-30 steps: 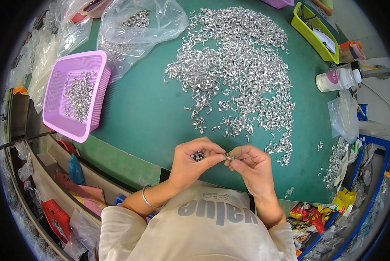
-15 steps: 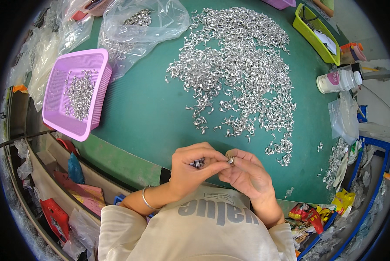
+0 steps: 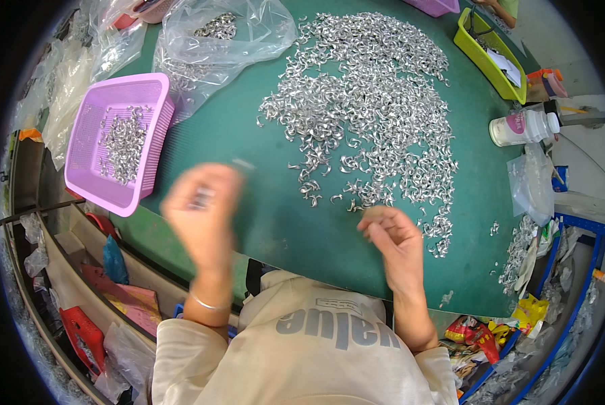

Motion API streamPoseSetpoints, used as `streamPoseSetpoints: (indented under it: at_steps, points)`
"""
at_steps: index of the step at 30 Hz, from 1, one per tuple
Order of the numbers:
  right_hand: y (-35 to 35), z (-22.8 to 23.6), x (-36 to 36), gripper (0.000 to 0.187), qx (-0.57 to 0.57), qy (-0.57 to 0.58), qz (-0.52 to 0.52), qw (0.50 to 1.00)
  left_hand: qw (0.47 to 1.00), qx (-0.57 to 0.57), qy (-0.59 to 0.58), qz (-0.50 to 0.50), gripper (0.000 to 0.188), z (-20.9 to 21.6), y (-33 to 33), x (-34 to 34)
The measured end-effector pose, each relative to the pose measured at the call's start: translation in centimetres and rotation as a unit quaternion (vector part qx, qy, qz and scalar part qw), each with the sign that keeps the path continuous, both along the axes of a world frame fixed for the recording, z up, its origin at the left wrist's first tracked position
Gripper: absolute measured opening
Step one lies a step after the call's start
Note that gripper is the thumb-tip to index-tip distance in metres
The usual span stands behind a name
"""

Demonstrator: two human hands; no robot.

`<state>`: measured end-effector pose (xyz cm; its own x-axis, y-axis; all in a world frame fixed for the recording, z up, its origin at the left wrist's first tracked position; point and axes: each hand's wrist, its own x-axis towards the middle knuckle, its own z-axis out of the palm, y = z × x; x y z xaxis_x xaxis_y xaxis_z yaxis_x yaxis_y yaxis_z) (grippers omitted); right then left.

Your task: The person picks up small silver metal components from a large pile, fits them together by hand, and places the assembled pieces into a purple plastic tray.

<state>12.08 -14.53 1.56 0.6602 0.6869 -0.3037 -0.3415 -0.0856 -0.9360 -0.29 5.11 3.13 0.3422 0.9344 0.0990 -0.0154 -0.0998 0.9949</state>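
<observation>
My left hand point(image 3: 205, 209), smeared by motion, is over the green table between the purple basket and the metal pile. Its fingers are curled around several small silvery pieces, partly visible in the fist. A blurred silvery streak point(image 3: 243, 164) shows beside its fingertips; I cannot make out whether it is held. My right hand point(image 3: 398, 246) is at the near edge of the pile of curved, hook-like metal pieces point(image 3: 377, 101). Its fingers are loosely bent and apart from the thumb, with nothing visible between them. One curved piece point(image 3: 354, 206) lies just beyond its fingertips.
A purple basket point(image 3: 161, 128) with metal pieces inside stands at the left. Behind it lies a clear plastic bag point(image 3: 248, 50) of pieces. At the right are a lime-green basket point(image 3: 488, 67) and a white bottle point(image 3: 525, 128). A person's arm shows at the far right.
My hands were together over the table's near edge, pinching a small metal piece. They have parted: the left moved left toward the purple basket, the right moved slightly right and toward the pile.
</observation>
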Motion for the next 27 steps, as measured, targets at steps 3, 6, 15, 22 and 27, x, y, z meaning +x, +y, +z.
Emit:
streamPoseSetpoints:
  at_steps: [3,6,15,22,27]
  points:
    - [-0.2,-1.0,1.5,0.018,-0.141,-0.310,-0.012,0.940,0.965,0.153,0.064,0.204,0.015,0.0,8.8,-3.4]
    - [0.9,-1.6,1.6,0.023,-0.156,-0.542,0.062,0.823,0.937,0.204,0.165,0.232,0.020,0.3,14.6,-7.0]
    - [0.9,-2.7,0.5,0.015,-0.038,-0.255,0.031,0.966,0.990,0.021,0.123,-0.064,0.011,-0.4,3.5,-0.6]
    - [0.1,-0.3,-1.3,0.014,0.152,0.242,0.017,0.958,0.913,-0.174,0.067,-0.363,0.020,-0.6,-5.3,1.2]
    - [0.3,0.7,-2.1,0.013,0.110,0.098,-0.032,0.989,0.922,-0.166,0.047,-0.347,0.013,-0.2,-6.3,1.4]
